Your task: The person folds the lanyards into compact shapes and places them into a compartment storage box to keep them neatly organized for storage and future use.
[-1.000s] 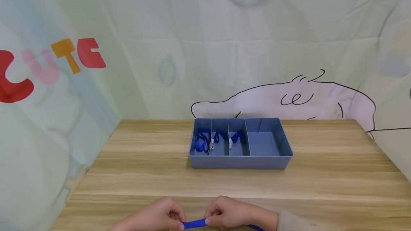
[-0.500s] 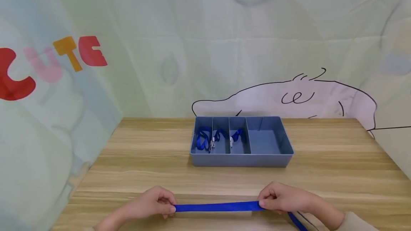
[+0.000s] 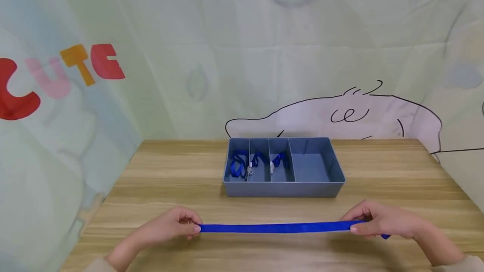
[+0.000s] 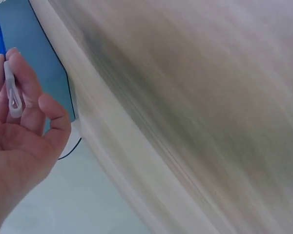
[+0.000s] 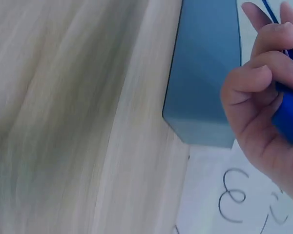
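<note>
A blue lanyard (image 3: 276,227) stretches nearly level and taut between both hands, in front of the box in the head view. My left hand (image 3: 175,223) pinches its left end between thumb and fingers. In the left wrist view a whitish plastic hook (image 4: 13,92) hangs from that end in front of the palm. My right hand (image 3: 382,221) pinches the strap farther along. A short piece of strap shows beneath the right hand, and in the right wrist view blue strap (image 5: 289,117) lies against the palm.
A blue-grey divided box (image 3: 281,189) stands at the table's back. Its three narrow left compartments hold blue lanyards (image 3: 238,165) with light-coloured hooks; the wide right one shows its bare floor. Behind the wooden table (image 3: 170,167) hangs a printed cloth (image 3: 242,74).
The hands have moved apart from near each other, the right one far to the right, sliding along the lanyard. More strap shows between them, and both hands are slightly farther from the body.
</note>
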Available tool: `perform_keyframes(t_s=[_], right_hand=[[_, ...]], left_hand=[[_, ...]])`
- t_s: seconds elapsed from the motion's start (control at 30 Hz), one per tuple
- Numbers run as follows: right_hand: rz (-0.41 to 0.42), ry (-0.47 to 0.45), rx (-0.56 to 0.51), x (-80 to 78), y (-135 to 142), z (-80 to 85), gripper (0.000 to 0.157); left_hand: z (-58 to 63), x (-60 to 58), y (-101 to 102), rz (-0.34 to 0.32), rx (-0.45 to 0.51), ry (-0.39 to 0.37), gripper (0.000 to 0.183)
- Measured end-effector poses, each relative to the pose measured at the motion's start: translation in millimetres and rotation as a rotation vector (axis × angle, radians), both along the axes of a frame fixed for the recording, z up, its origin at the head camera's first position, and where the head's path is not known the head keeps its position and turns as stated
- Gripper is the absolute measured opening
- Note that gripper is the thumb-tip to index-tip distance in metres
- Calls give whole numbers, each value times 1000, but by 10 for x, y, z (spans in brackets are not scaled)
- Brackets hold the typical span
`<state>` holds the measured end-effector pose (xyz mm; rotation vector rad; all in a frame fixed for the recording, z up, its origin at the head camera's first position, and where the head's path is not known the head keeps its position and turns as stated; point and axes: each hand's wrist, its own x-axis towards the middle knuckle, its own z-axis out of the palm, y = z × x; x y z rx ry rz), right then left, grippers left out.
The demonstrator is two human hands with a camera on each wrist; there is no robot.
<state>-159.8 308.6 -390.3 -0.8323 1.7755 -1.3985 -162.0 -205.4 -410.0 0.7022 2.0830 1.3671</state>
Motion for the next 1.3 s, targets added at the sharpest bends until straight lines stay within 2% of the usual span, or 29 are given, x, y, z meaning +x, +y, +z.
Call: perform_keyframes(t_s=[0.17, 0.27, 0.37, 0.43, 0.6, 0.8, 1.07, 1.13, 1.2, 1.3], right_hand=[[25, -41, -117, -30, 141, -29, 21], [13, -57, -161, -52, 225, -35, 23], [-33, -99, -195, -82, 311, -20, 27], [-84, -168, -210, -101, 366, -7, 31], [-219, -281, -200, -132, 465, -4, 34], [-335, -255, -145, -152, 525, -24, 29], [-485, -197, -171, -134, 549, -11, 26], [-528, -139, -110, -125, 532, 19, 23], [-575, -44, 10, -105, 500, 52, 17], [-629, 114, 212, -72, 442, 94, 23]], left_hand=[[47, -50, -15, 29, -20, -4, 22], [74, -79, -31, 42, -39, -8, 23], [108, -107, -47, 66, -73, 8, 25], [125, -121, -54, 75, -79, 18, 25], [132, -127, -36, 70, -57, 19, 27], [129, -123, -18, 57, -26, 17, 27], [148, -137, -19, 81, -7, -1, 29], [156, -148, -2, 87, -6, -3, 29], [161, -155, 14, 95, -4, -5, 29], [178, -162, 36, 99, -8, -7, 27]])
